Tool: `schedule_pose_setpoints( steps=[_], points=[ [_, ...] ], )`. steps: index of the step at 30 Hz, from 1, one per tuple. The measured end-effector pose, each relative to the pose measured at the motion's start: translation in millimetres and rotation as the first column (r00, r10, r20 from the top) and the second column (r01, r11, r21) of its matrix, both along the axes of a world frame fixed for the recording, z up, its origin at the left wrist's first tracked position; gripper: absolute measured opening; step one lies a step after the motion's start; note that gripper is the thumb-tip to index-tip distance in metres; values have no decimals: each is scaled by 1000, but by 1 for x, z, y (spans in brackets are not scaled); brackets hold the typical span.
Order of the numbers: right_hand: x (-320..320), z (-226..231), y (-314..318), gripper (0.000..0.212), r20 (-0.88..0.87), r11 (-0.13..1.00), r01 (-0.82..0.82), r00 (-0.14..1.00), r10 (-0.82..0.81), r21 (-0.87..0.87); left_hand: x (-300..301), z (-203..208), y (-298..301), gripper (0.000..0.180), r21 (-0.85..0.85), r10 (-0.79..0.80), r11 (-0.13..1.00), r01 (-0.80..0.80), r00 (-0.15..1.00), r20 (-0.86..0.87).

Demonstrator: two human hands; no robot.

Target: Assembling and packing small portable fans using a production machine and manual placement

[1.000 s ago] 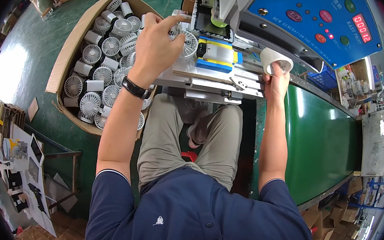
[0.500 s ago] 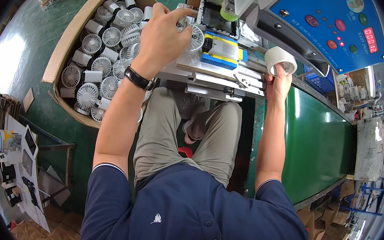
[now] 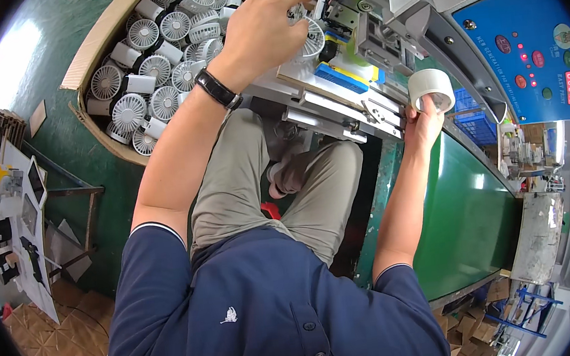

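White tape [image 3: 431, 90], likely light, best held by its rim, is pinched in the right hand [image 3: 424, 123] left of the blue panel [image 3: 527, 52]. Farther left, the left hand [image 3: 268, 34] curls by a fan [image 3: 313, 38], its hold unclear.

fans [image 3: 129, 113] in left box [image 3: 96, 52], tape roll [image 3: 421, 84] right, control panel [image 3: 534, 41] farther right

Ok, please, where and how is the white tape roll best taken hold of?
Probably by the near wall of the white tape roll, coming from the person's side: its hollow middle opens that way, so a thumb can go inside with fingers outside, there where the right hand holds it.
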State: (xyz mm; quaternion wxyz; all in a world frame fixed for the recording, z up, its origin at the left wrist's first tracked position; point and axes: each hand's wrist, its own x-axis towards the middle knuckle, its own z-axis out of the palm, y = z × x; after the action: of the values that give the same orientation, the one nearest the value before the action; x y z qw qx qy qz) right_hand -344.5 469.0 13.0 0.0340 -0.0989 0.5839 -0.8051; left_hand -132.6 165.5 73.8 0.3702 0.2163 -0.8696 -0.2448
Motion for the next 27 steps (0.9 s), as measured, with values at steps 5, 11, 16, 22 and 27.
schedule_pose_setpoints(
  steps=[5, 11, 16, 22, 27],
  points=[
    [1, 1, 0, 31, 14, 1000, -2, 1000, 2, -12, 0, 0, -1, 39, -27, -8, 1000, 7, 1000, -14],
    [5, 4, -3, 30, 28, 1000, 26, 999, -25, -16, -2, -3, -1, 39, -34, -8, 999, 7, 1000, -20],
    [6, 4, -2, 29, 32, 1000, 15, 999, -15, -15, -3, -9, -5, 39, -39, 12, 999, -12, 1000, -3],
    [9, 4, -2, 26, -43, 998, 55, 997, -56, -32, 4, -4, -1, 39, -84, 17, 996, -18, 1000, -7],
    [52, 6, 9, 23, -230, 977, 83, 965, -128, -196, 63, -6, 12, 41, -74, -36, 997, 24, 987, -156]
  ],
)
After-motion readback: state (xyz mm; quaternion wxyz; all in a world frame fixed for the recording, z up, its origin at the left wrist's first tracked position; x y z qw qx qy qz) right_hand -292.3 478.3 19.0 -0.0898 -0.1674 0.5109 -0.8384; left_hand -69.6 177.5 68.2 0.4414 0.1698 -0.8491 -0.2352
